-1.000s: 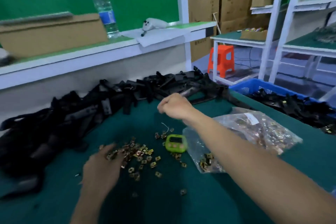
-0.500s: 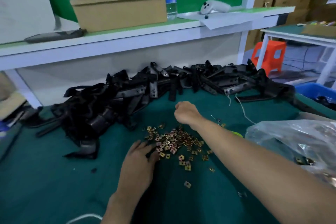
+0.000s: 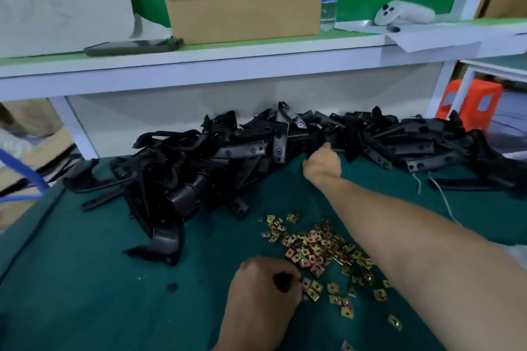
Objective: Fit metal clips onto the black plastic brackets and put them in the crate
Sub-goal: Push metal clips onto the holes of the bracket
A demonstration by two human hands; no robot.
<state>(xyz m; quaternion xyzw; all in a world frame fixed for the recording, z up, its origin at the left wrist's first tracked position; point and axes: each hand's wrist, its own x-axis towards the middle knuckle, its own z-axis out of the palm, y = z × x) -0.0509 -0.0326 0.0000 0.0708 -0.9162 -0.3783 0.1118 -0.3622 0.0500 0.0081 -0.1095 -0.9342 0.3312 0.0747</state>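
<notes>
Long tangled heap of matte black plastic brackets (image 3: 228,168), flat holed strips mixed with curved pieces, is piled along the back of the green cloth-covered desk (image 3: 85,293), under the white shelf (image 3: 199,71). Small shiny square brass-coloured metal clips (image 3: 316,248) are scattered loose front-centre, near the heap's front spill.

Left hand (image 3: 263,296): grip curled at the near-left edge of the scatter, something dark at the fingertips; whether a clip is pinched cannot be told.
Right hand (image 3: 322,164): grip curled, thumb against a bracket at the heap's front edge; an actual hold cannot be told.

Versus 0.5 s ago: left fingers were laid flat, now curled; right hand has been moved from beside the clips up to the heap.

Bare cloth is seen left of the left hand, out to the desk's left edge, and between scatter and heap.
</notes>
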